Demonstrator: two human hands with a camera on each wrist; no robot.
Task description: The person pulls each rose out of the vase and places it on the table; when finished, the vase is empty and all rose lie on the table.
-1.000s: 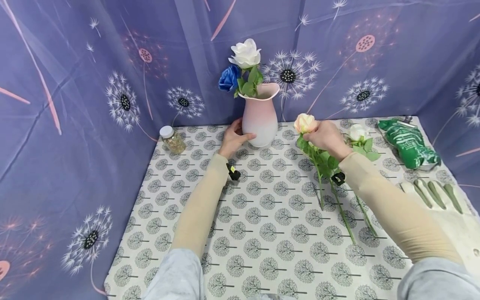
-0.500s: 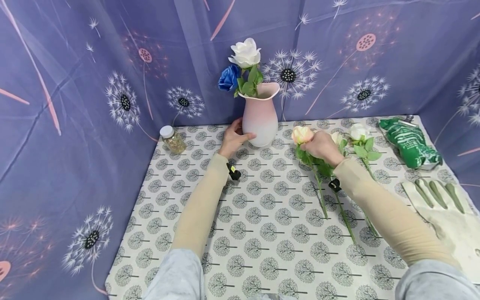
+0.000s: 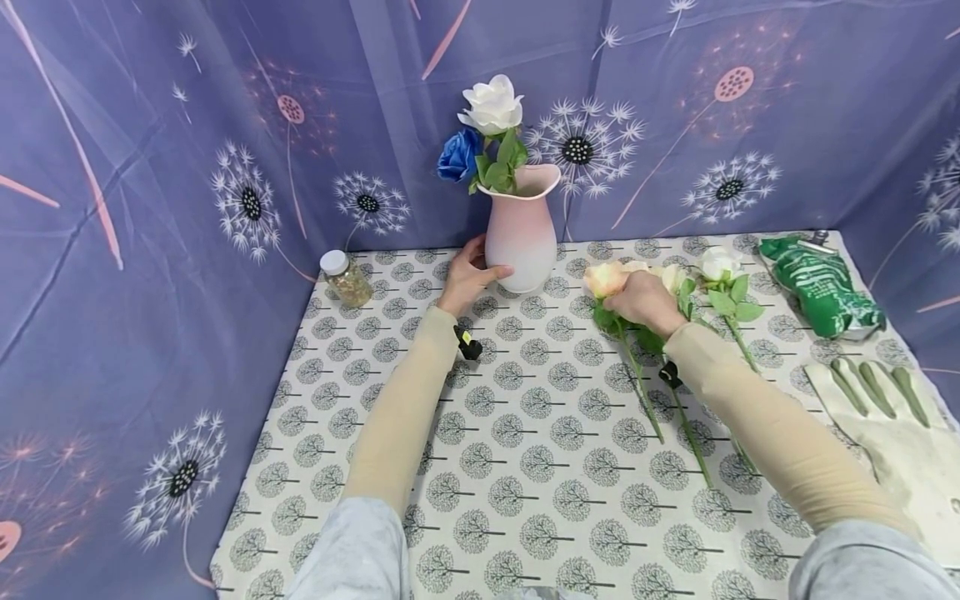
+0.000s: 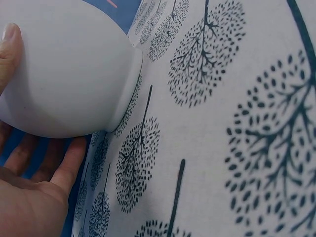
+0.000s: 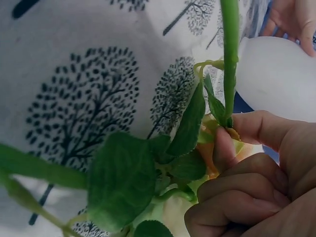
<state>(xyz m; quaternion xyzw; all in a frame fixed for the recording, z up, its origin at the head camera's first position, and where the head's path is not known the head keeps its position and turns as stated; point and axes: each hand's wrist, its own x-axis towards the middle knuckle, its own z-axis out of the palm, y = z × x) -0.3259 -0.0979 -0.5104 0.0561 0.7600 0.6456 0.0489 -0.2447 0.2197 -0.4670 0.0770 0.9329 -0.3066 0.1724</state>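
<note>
A pink-and-white vase [image 3: 521, 242] stands near the back of the table, a white rose [image 3: 491, 105] and a blue rose [image 3: 459, 156] in its mouth. My left hand [image 3: 467, 279] rests against the vase's lower left side, thumb in front; the left wrist view shows the fingers [image 4: 74, 160] round the white base. My right hand [image 3: 643, 302] pinches a peach rose [image 3: 602, 281] just under its bloom. In the right wrist view, thumb and forefinger meet at the top of its green stem [image 5: 230, 59]. Another pale rose [image 3: 670, 276] lies beside that hand, partly hidden.
Another white rose [image 3: 718, 264] lies right of my right hand. Farther right are a green bag [image 3: 825, 287] and pale gloves [image 3: 892, 442] with green fingertips. A white-capped jar [image 3: 347, 280] stands at the back left. A patterned curtain hangs behind the table.
My right hand has moved slightly left and down, away from the white rose on the right. The peach rose has tilted and its stem end has shifted right. The left hand stays on the vase.
</note>
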